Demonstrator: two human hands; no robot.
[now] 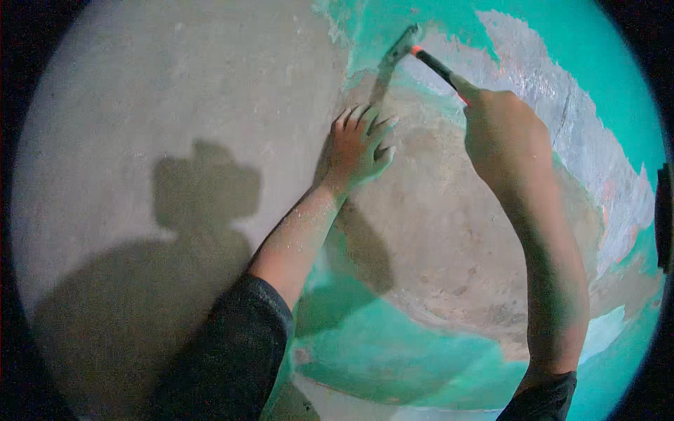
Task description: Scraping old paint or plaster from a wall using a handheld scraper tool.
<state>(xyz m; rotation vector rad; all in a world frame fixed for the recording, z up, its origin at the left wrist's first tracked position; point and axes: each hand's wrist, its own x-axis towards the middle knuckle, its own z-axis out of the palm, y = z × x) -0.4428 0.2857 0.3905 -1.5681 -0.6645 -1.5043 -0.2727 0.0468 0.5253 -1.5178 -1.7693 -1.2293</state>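
My right hand (507, 130) is wrapped round the black and orange handle of a scraper (437, 65), raised high at the upper right. The scraper's dark, narrow head lies against green paint near the top of the wall (449, 231), beside a pale stripped patch. Lower and to the left, my left hand (359, 146) leans on the wall with its fingers spread, at the edge between grey plaster and the patchy surface. Nothing is in it. Whitish specks dot the left forearm.
Bare grey plaster (210, 91) spreads over the left side, with my shadow cast on it. Green paint (393, 351) remains along the bottom and upper right. A whitish, ragged-edged strip (562, 105) runs down the right side. Something dark (663, 217) stands at the right rim.
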